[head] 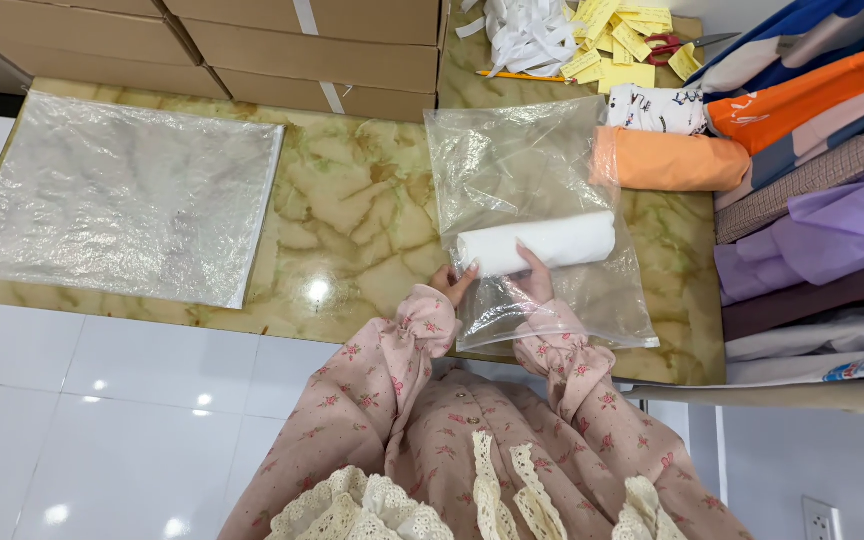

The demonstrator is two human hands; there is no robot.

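Observation:
A white rolled cloth lies across a clear plastic bag on the marble-patterned table. My left hand touches the roll's left end with its fingers apart. My right hand rests on the roll's near side, fingers curled over it, on top of the bag. Both my sleeves are pink with a flower print.
A stack of clear plastic bags lies at the left. Cardboard boxes stand along the back. An orange rolled cloth, a printed white roll and piled fabrics fill the right. Yellow tags, white strips and scissors sit behind.

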